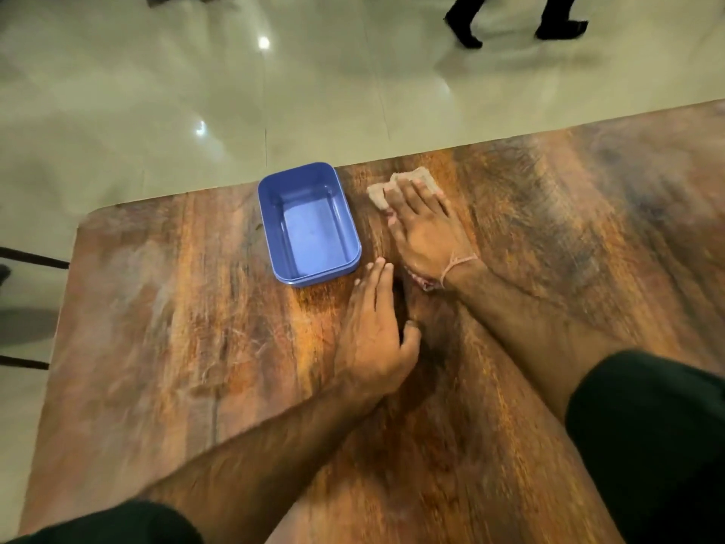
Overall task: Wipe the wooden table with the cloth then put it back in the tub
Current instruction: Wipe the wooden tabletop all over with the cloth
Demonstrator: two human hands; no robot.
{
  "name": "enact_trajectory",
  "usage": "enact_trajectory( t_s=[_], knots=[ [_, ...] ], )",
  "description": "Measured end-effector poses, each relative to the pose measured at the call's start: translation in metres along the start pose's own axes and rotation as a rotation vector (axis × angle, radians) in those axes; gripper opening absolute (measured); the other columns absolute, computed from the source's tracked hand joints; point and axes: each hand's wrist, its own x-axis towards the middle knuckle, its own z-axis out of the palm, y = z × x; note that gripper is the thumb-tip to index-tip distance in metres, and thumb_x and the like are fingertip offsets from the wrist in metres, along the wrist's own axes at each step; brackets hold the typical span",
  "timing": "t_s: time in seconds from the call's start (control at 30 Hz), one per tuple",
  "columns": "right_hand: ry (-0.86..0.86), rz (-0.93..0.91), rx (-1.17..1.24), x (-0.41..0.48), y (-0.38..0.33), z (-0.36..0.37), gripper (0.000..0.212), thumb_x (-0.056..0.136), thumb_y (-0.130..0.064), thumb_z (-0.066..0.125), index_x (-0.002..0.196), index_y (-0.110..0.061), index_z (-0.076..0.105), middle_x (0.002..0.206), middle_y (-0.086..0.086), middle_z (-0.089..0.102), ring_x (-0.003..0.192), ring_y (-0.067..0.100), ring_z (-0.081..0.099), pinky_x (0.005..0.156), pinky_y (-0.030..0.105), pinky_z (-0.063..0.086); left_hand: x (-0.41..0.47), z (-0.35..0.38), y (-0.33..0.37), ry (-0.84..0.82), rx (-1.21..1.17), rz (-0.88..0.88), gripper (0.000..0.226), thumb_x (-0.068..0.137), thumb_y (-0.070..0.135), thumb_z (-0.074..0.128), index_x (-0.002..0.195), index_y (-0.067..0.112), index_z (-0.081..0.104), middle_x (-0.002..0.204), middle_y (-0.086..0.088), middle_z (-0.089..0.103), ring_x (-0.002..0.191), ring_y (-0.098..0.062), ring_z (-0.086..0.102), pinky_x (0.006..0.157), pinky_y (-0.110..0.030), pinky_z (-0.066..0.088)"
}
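A blue rectangular tub stands empty near the far edge of the wooden table. Just right of the tub lies a small beige cloth, and my right hand presses flat on it with straight fingers, covering its near part. My left hand rests flat on the table just in front of the tub's near right corner, holding nothing.
The table's far edge runs diagonally right behind the tub and cloth, with pale tiled floor beyond. A person's dark legs and shoes stand on the floor at the top right. Dark chair rails show past the table's left edge.
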Motion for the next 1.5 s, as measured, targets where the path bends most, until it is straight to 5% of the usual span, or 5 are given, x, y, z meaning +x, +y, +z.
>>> enact_trajectory(
  t_s=[0.37, 0.53, 0.93, 1.17, 1.5],
  knots=[
    [-0.036, -0.100, -0.024, 0.003, -0.018, 0.004, 0.063, 0.104, -0.045, 0.013, 0.162, -0.025, 0.023, 0.170, 0.000, 0.016, 0.157, 0.018, 0.011, 0.125, 0.043, 0.006, -0.008, -0.013, -0.014, 0.287, -0.166, -0.061, 0.033, 0.090, 0.035, 0.050, 0.111, 0.015, 0.067, 0.112, 0.000, 0.063, 0.110, -0.019, 0.051, 0.099, -0.047, 0.044],
    [0.010, 0.103, -0.001, 0.028, -0.022, 0.006, 0.058, 0.108, -0.044, 0.018, 0.163, -0.025, 0.016, 0.171, 0.000, 0.009, 0.158, 0.020, 0.004, 0.126, 0.044, 0.004, -0.027, -0.036, -0.041, 0.350, -0.104, -0.172, 0.027, 0.093, 0.040, 0.046, 0.081, 0.020, 0.060, 0.087, 0.006, 0.060, 0.091, -0.015, 0.046, 0.090, -0.048, 0.041],
    [-0.044, 0.080, 0.003, 0.003, -0.027, 0.009, 0.073, 0.098, -0.056, 0.002, 0.164, -0.026, 0.008, 0.172, 0.001, 0.002, 0.158, 0.020, 0.000, 0.128, 0.043, -0.001, 0.011, -0.100, -0.038, 0.387, -0.542, -0.582, 0.070, 0.098, 0.052, 0.056, 0.154, 0.012, 0.039, 0.140, -0.010, 0.060, 0.125, -0.033, 0.059, 0.107, -0.049, 0.047],
    [0.014, 0.007, 0.029, -0.051, -0.025, 0.019, 0.069, 0.102, -0.052, 0.007, 0.164, -0.022, 0.013, 0.171, 0.003, 0.009, 0.158, 0.021, 0.005, 0.126, 0.042, 0.001, 0.006, -0.081, -0.037, 0.420, -0.578, -0.665, 0.038, 0.097, 0.019, 0.046, 0.132, 0.010, 0.057, 0.090, -0.020, 0.073, 0.051, -0.026, 0.069, 0.046, -0.036, 0.056],
    [0.009, -0.025, 0.022, -0.083, -0.017, 0.023, 0.072, 0.100, -0.052, 0.006, 0.163, -0.020, 0.017, 0.170, 0.005, 0.013, 0.157, 0.024, 0.008, 0.126, 0.045, 0.005, -0.119, -0.077, -0.022, 0.448, -0.575, -0.729, 0.033, 0.105, 0.011, 0.047, 0.133, 0.026, 0.054, 0.083, -0.020, 0.075, 0.045, -0.016, 0.061, 0.040, -0.028, 0.051]
  ],
)
